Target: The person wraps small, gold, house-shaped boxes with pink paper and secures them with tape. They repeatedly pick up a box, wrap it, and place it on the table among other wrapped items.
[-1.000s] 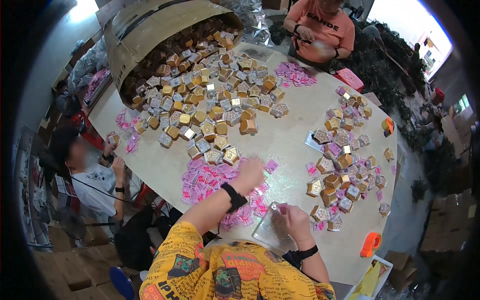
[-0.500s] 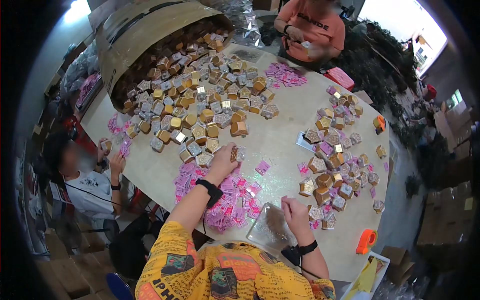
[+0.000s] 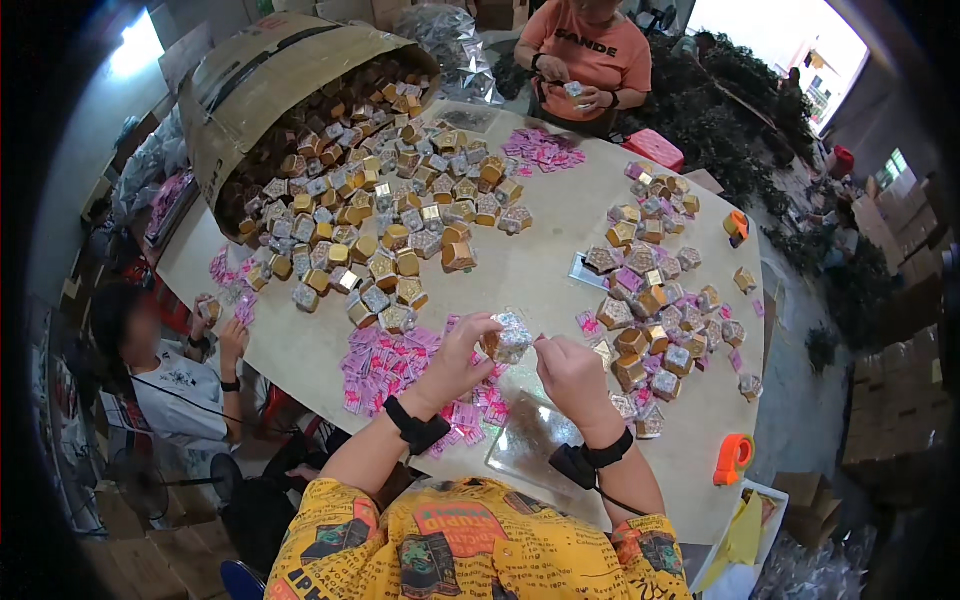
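Note:
My left hand (image 3: 455, 368) grips a small gold-and-glitter faceted ornament (image 3: 508, 338) above the table, thumb and fingers around its side. Close by on the right is my right hand (image 3: 580, 382), its fingers pinched together toward the ornament; what they hold, if anything, is too small to make out. Under my left forearm lies a heap of pink printed tags (image 3: 385, 362). A flat clear tray (image 3: 535, 440) sits below my right hand, partly covered by my wrist.
A tipped cardboard carton (image 3: 235, 110) spills many ornaments (image 3: 400, 215) across the far left. More ornaments with pink tags (image 3: 655, 320) cover the right side. Orange tape dispensers (image 3: 735, 458) stand near the right edge. Two people work at the far side and left.
My left hand has lifted an ornament from beside the pile and brought it right, toward my chest. My right hand has risen from the tray to meet it.

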A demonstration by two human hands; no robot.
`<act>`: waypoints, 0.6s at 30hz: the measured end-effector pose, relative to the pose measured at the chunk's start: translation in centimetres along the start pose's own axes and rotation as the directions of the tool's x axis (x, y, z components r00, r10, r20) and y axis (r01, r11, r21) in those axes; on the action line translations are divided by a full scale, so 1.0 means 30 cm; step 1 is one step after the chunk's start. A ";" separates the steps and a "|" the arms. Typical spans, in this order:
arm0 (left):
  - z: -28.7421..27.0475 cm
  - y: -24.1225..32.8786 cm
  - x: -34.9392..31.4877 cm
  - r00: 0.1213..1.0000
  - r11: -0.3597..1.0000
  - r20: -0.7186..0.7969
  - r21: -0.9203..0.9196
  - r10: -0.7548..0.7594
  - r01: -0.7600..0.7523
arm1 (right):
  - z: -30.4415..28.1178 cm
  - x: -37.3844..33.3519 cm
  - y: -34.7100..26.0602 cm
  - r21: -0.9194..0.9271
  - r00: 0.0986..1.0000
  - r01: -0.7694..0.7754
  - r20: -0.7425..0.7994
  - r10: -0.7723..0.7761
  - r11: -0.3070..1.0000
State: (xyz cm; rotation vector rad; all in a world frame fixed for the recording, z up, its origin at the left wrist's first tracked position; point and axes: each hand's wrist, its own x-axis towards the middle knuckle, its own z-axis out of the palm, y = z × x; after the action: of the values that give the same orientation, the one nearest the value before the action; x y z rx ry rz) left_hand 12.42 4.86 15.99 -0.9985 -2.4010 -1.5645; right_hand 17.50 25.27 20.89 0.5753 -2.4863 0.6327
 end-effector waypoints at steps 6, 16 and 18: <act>0.006 0.056 0.002 0.999 0.998 0.019 0.042 0.047 -0.048 | -0.015 -0.030 -0.006 -0.021 0.999 0.026 0.039 -0.025 0.999; 0.013 0.092 0.018 0.991 0.980 0.040 0.152 0.124 -0.129 | -0.037 -0.056 -0.009 -0.048 0.999 -0.013 0.050 0.016 0.999; 0.019 0.085 0.019 0.991 0.978 0.051 0.163 0.120 -0.127 | -0.029 -0.065 -0.002 -0.046 0.999 -0.022 0.028 0.024 0.999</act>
State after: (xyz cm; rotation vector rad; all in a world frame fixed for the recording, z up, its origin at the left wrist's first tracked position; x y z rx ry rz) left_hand 13.58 6.25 17.94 -1.1315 -2.3969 -1.2919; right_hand 19.38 26.19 20.49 0.5431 -2.5308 0.5784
